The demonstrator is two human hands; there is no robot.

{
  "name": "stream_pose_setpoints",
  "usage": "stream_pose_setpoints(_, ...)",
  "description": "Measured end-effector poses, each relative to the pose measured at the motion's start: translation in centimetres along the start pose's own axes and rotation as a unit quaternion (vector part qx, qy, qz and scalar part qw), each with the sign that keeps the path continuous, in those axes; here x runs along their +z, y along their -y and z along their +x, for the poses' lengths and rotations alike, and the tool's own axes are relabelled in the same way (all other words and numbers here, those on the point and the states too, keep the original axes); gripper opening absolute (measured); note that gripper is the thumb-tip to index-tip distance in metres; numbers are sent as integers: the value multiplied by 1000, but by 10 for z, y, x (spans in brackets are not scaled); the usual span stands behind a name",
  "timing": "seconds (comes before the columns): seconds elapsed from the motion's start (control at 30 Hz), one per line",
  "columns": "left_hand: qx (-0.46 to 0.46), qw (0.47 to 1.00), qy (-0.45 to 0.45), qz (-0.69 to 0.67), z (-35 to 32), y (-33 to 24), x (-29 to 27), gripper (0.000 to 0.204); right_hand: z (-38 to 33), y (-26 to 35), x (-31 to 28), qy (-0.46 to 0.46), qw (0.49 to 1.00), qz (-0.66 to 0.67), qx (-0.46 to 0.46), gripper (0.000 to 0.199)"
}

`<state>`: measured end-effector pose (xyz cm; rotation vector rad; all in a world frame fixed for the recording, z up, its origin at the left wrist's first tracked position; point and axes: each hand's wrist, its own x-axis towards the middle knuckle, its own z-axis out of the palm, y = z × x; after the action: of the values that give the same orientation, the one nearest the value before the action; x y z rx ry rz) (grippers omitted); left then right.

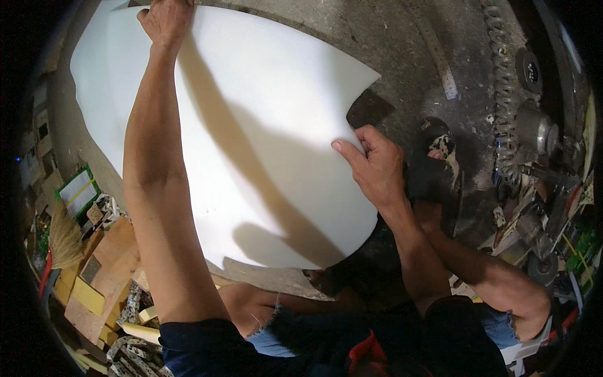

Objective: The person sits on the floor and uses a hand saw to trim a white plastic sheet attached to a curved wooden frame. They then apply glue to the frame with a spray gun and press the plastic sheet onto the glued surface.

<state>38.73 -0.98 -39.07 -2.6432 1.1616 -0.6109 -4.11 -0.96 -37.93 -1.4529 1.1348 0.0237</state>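
A large white sheet (pixel 276 81), smooth and thin, lies curved in front of me with a pointed corner at its right and a notch below that corner. My left arm reaches across it, and my left hand (pixel 166 22) is closed on its far edge; the fingertips are partly cut off by the top of the picture. At the near right edge, my right hand (pixel 380 166) pinches the sheet, thumb on top and fingers underneath. Shadows of my arm and hand fall across the white surface.
The concrete floor (pixel 389 44) bears a flat strip (pixel 440 60) beyond the sheet. A coiled spring (pixel 502 94) and metal parts lie at the right. Wood pieces (pixel 107 270), a straw brush (pixel 65 239) and a green-edged board (pixel 78 188) crowd the left. My bent legs are close to the sheet.
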Motion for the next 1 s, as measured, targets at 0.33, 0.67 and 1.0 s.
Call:
stream_pose_setpoints(0.33,25,996,-53,66,21,69,16,72,-19,15,-1,-22,997,-17,-66,27)
stream_pose_setpoints(0.67,4,994,-1,112,35,105,-5,73,-13,28,8,-95,975,-42,-199,23)
stream_pose_setpoints(1.0,37,997,1,73,25,61,25,63,3,9,4,-18,997,-29,-63,27)
